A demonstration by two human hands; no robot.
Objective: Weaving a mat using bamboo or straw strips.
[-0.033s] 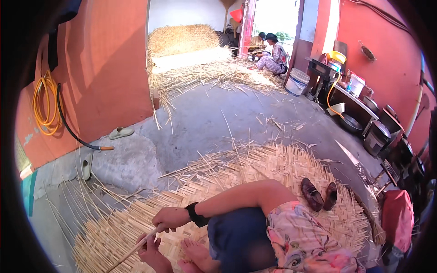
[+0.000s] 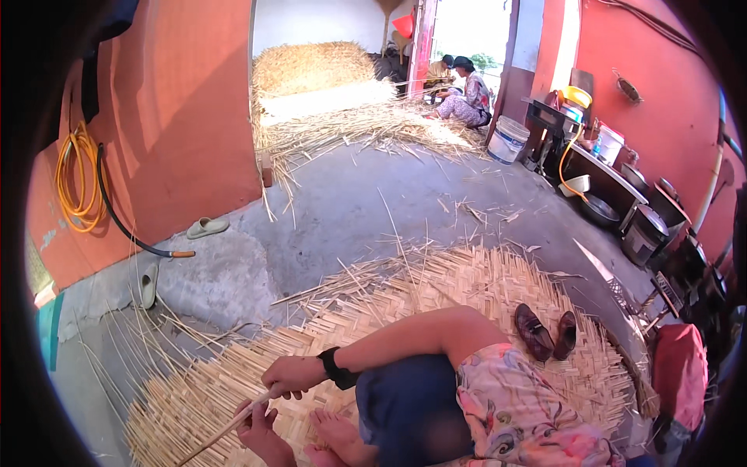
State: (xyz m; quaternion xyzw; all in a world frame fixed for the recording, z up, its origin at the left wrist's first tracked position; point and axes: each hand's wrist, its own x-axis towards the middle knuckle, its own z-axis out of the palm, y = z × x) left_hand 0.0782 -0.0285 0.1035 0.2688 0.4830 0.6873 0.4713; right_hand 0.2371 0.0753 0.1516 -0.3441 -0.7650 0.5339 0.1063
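My right hand [image 2: 294, 376], with a black watch on its wrist, is closed around the upper end of a pale split reed [image 2: 212, 440]. Just below it, my left hand [image 2: 263, 434] grips the same reed, fingers bent around it. The reed slants down to the lower left over a large woven mat [image 2: 467, 288] in a herringbone pattern. Loose strip ends stick out along the mat's left edge. My bare feet [image 2: 339, 436] rest on the mat beside my left hand.
Dark shoes [image 2: 535, 333] stand on the mat at right. Two people [image 2: 469, 101] sit by the doorway near a heap of strips [image 2: 350, 128]. Pots and a bucket [image 2: 508, 140] line the right wall. Slippers [image 2: 208, 227] and a coiled orange hose [image 2: 78, 179] are at left.
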